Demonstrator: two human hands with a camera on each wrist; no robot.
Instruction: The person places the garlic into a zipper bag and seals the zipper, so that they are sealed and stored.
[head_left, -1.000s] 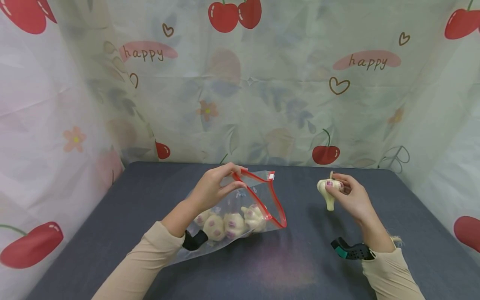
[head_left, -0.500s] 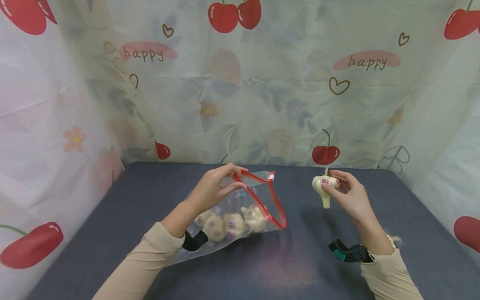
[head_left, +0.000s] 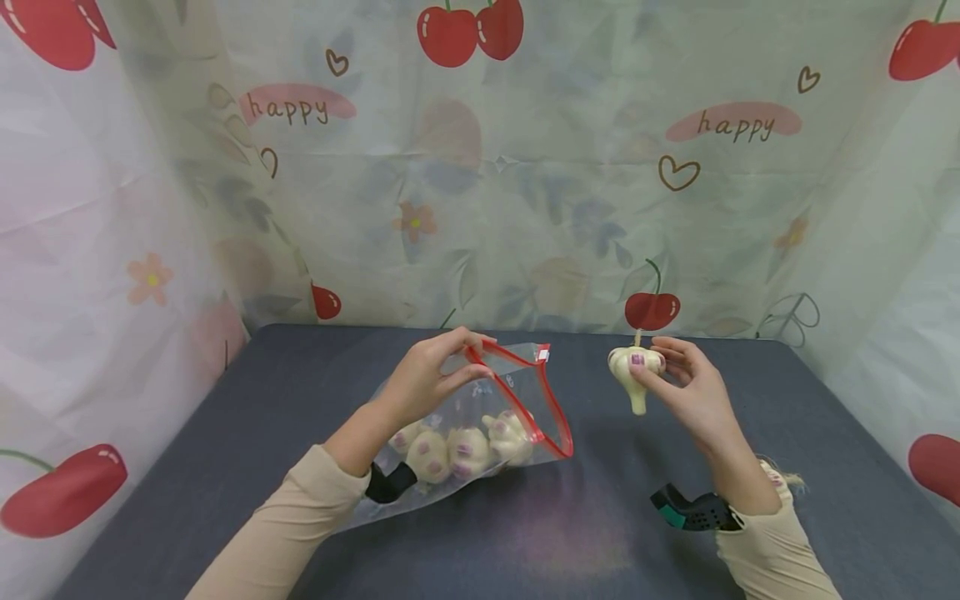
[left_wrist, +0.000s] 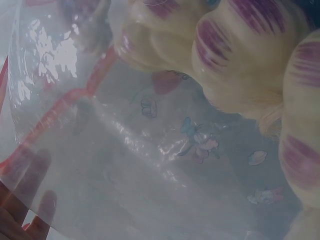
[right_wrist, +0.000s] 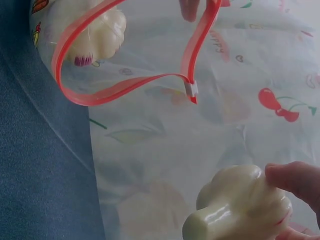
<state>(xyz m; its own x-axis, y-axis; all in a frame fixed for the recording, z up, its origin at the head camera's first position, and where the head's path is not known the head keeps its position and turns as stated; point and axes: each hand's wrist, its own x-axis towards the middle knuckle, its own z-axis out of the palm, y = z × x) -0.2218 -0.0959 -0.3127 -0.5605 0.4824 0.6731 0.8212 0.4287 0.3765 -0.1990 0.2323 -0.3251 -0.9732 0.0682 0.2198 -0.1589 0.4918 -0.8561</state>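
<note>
My left hand (head_left: 431, 375) pinches the upper rim of a clear zip bag (head_left: 551, 408) with a red seal, holding its mouth open toward the right. Inside, several garlic bulbs (head_left: 468, 452) with purple marks lie along the bottom. In the left wrist view they show large through the plastic. My right hand (head_left: 690, 387) grips one more garlic bulb (head_left: 635, 371) between thumb and fingers, raised above the table to the right of the bag. Its stem points down. In the right wrist view the bag's red-edged mouth (right_wrist: 120, 90) gapes beyond this bulb (right_wrist: 245, 205).
A dark grey table (head_left: 600, 517) lies under both arms. A printed curtain (head_left: 510, 225) with cherries and hearts stands behind it and along both sides. A thin wire loop (head_left: 791, 317) shows at the back right corner. Dark straps (head_left: 693, 508) sit on the wrists.
My right hand has moved left with the garlic bulb, nearer to the bag's mouth and slightly higher. The left hand and the bag stay where they were.
</note>
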